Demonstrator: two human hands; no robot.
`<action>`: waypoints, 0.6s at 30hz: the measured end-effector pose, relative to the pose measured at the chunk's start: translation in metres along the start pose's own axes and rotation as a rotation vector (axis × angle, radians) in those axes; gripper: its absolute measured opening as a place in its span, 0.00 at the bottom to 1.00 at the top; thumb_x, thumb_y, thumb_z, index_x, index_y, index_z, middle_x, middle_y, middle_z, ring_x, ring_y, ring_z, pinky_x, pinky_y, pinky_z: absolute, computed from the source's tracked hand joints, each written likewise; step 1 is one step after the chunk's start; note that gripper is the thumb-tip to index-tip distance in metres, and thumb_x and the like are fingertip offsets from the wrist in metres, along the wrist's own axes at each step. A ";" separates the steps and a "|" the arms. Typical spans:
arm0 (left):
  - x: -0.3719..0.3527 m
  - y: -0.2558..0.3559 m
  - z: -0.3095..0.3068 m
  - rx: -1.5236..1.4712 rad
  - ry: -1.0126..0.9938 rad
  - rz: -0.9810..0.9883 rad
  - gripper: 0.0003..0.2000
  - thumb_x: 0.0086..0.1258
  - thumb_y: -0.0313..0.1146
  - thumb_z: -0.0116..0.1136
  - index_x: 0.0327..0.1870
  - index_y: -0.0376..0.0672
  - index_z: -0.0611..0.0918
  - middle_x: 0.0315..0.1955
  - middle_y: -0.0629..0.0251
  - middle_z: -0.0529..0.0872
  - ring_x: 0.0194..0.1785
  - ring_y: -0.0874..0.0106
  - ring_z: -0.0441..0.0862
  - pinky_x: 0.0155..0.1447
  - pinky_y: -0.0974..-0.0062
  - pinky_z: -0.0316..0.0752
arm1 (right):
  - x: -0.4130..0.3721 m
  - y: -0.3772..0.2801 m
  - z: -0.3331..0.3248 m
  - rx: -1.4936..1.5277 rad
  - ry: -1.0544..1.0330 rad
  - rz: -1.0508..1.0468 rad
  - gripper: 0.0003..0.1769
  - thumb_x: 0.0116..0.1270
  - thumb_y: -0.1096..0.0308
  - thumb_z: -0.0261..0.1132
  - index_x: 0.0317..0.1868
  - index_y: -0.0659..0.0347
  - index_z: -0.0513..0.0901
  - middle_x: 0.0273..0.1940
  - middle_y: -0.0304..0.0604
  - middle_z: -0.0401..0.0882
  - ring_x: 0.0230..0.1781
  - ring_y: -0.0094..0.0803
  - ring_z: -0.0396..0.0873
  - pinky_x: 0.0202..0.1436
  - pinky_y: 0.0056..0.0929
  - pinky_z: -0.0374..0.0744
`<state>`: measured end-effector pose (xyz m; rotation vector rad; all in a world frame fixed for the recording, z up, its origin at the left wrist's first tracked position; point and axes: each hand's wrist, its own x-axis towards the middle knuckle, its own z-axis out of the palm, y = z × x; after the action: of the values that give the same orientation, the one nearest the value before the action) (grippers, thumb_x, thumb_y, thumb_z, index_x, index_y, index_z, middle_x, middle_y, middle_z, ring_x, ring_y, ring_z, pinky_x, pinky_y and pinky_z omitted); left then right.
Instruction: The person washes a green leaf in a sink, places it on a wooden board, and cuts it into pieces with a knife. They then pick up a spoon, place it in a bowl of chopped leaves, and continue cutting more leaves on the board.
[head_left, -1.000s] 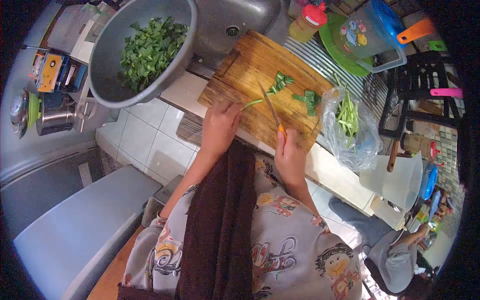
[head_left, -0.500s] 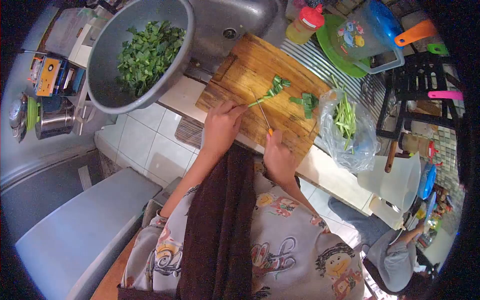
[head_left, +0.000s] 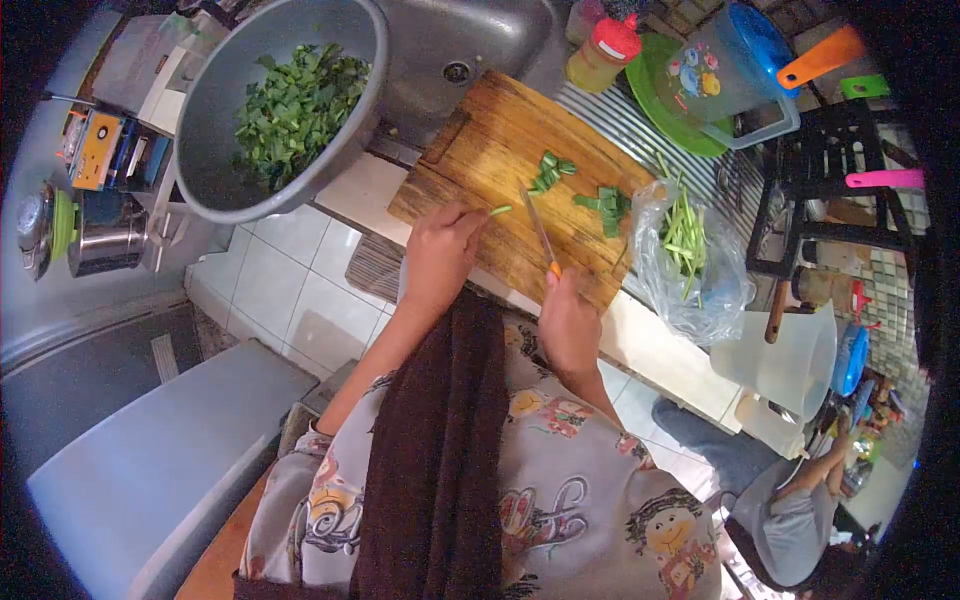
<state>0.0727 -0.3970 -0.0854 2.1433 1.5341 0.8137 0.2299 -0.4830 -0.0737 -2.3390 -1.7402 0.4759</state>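
Note:
My left hand [head_left: 440, 250] is closed at the near left part of the wooden cutting board [head_left: 480, 130], pinching a short green stalk [head_left: 500, 211] whose tip pokes out past the fingers. In my right hand [head_left: 570, 322] is a knife [head_left: 538, 226] with an orange handle, its blade slanting over the board. Beyond the blade tip lie cut green leaf pieces [head_left: 548, 173]. A second small pile of cut leaves [head_left: 606, 208] sits farther right on the board. Beside it, pale green stalks [head_left: 684, 238] rest in and on a clear plastic bag [head_left: 715, 300].
A big grey basin [head_left: 205, 150] of chopped greens [head_left: 300, 115] stands left of the sink [head_left: 425, 50]. Behind the board are a red-capped bottle [head_left: 605, 55], a green plate [head_left: 650, 85] and a clear pitcher [head_left: 715, 75]. Another person [head_left: 790, 530] is at lower right.
My right hand has drawn the knife slightly right, away from my left hand. The held stalk now shows only a short stub, apart from the cut leaf pieces it was joined to or touching.

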 end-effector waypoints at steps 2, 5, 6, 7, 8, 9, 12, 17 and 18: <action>-0.001 -0.002 0.000 0.012 -0.005 -0.005 0.09 0.57 0.26 0.59 0.38 0.40 0.84 0.31 0.58 0.81 0.37 0.57 0.78 0.43 0.65 0.73 | 0.000 -0.005 0.000 0.084 0.003 -0.071 0.13 0.71 0.57 0.49 0.41 0.60 0.66 0.15 0.55 0.76 0.18 0.53 0.78 0.19 0.50 0.76; 0.000 -0.002 -0.002 0.036 -0.016 -0.004 0.08 0.57 0.27 0.59 0.38 0.41 0.84 0.31 0.58 0.81 0.36 0.57 0.78 0.43 0.64 0.73 | 0.001 -0.012 0.001 0.050 0.016 -0.123 0.13 0.71 0.57 0.49 0.39 0.60 0.66 0.14 0.54 0.75 0.16 0.51 0.78 0.18 0.48 0.76; -0.001 -0.002 -0.003 0.047 -0.018 0.002 0.08 0.58 0.27 0.58 0.38 0.41 0.84 0.31 0.58 0.81 0.36 0.57 0.78 0.42 0.64 0.73 | 0.002 -0.012 0.002 0.051 0.013 -0.123 0.13 0.71 0.57 0.49 0.39 0.60 0.66 0.14 0.54 0.75 0.16 0.51 0.78 0.18 0.48 0.76; -0.001 -0.003 -0.002 0.046 -0.020 -0.002 0.08 0.58 0.27 0.58 0.38 0.41 0.84 0.31 0.58 0.81 0.36 0.57 0.78 0.42 0.64 0.73 | 0.004 -0.011 0.005 0.070 -0.030 -0.119 0.12 0.71 0.58 0.49 0.39 0.59 0.66 0.15 0.55 0.75 0.18 0.53 0.78 0.20 0.50 0.76; -0.001 -0.005 0.000 0.046 -0.011 0.016 0.08 0.58 0.27 0.58 0.38 0.41 0.84 0.31 0.59 0.82 0.36 0.57 0.78 0.42 0.64 0.73 | 0.005 -0.011 0.007 0.090 -0.075 -0.114 0.12 0.70 0.58 0.50 0.39 0.59 0.67 0.17 0.56 0.76 0.19 0.55 0.77 0.22 0.52 0.75; -0.001 -0.007 0.002 0.046 -0.001 0.034 0.08 0.58 0.28 0.58 0.38 0.42 0.84 0.31 0.59 0.82 0.36 0.57 0.78 0.42 0.64 0.73 | 0.006 -0.012 0.008 0.089 -0.079 -0.112 0.12 0.70 0.58 0.50 0.39 0.59 0.67 0.17 0.56 0.76 0.19 0.55 0.77 0.22 0.52 0.75; -0.001 -0.006 0.001 0.078 -0.020 0.044 0.08 0.58 0.28 0.58 0.38 0.42 0.84 0.31 0.60 0.82 0.36 0.57 0.78 0.42 0.64 0.72 | 0.007 -0.021 0.010 -0.018 -0.139 -0.078 0.13 0.70 0.57 0.49 0.39 0.59 0.66 0.18 0.56 0.77 0.20 0.55 0.78 0.22 0.53 0.75; 0.002 -0.004 0.002 0.069 -0.011 0.025 0.08 0.57 0.28 0.58 0.38 0.42 0.84 0.31 0.58 0.82 0.36 0.57 0.78 0.42 0.64 0.72 | 0.015 -0.028 0.000 0.015 -0.198 -0.023 0.14 0.70 0.56 0.48 0.40 0.59 0.65 0.18 0.56 0.77 0.20 0.55 0.78 0.23 0.53 0.76; 0.001 -0.005 0.002 0.071 -0.021 0.024 0.08 0.57 0.27 0.58 0.38 0.42 0.84 0.31 0.58 0.82 0.36 0.57 0.78 0.42 0.64 0.73 | 0.013 -0.024 0.004 0.016 -0.198 -0.027 0.14 0.70 0.56 0.48 0.40 0.59 0.65 0.18 0.56 0.77 0.20 0.55 0.78 0.23 0.53 0.76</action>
<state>0.0706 -0.3944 -0.0893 2.2173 1.5515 0.7525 0.2101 -0.4634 -0.0706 -2.3233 -1.8401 0.7363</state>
